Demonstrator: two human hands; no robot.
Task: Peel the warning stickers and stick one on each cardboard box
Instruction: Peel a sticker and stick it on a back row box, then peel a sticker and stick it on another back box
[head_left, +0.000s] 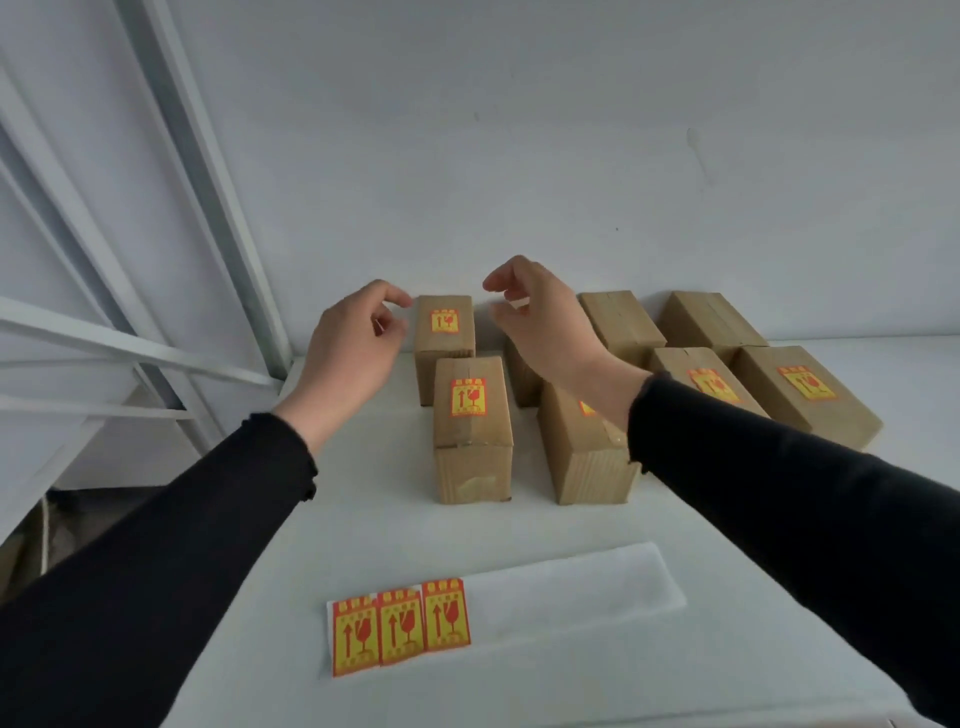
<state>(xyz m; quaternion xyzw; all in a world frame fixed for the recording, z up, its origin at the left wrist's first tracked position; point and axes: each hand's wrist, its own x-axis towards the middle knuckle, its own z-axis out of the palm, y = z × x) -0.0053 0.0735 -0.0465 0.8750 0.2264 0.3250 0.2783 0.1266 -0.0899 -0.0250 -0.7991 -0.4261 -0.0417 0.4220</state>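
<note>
Five boxes are showing a sticker on top, counting the one half hidden under your right wrist, and three stickers (400, 629) are still sitting on the backing strip (571, 592) at the near table edge. Your left hand (348, 353) and right hand (545, 322) are hovering either side of the back-left box (444, 338), fingers loosely curled and apart, gripping nothing. Two back-row boxes (621, 319) are looking bare, a third is partly hidden, so I'm judging you over halfway
</note>
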